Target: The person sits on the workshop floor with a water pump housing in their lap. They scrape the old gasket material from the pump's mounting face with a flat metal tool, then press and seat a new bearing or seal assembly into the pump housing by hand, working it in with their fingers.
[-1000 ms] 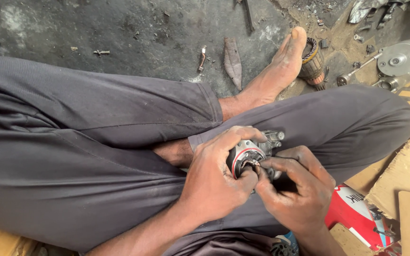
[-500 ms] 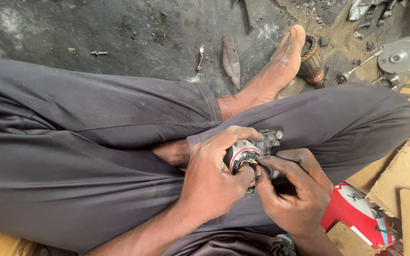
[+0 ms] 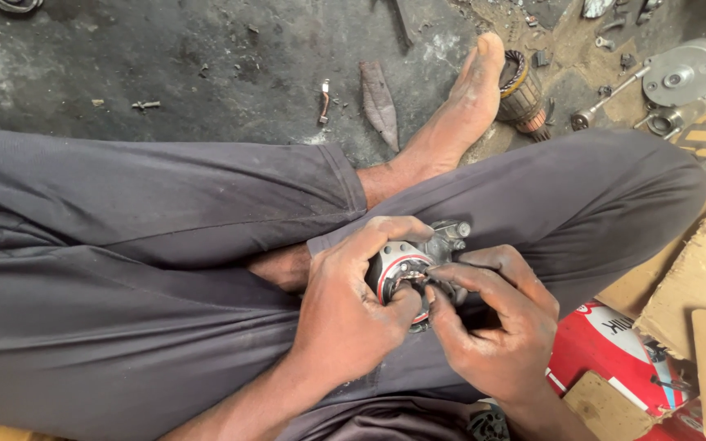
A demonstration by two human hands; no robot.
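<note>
A: From the head view, what's in hand?

B: The left hand (image 3: 349, 322) is wrapped tight around a small round motor part (image 3: 406, 265) with a red ring, held over the lap near the middle of the scene. The right hand (image 3: 500, 335) pinches at the part's face with thumb and forefinger; what it pinches is too small to tell.

A: How to do it well?

B: I'd judge: keep the part braced against the thigh, work the fingertips slowly. Far right, a copper-wound armature (image 3: 523, 96) lies beside the bare foot (image 3: 463, 106).
</note>
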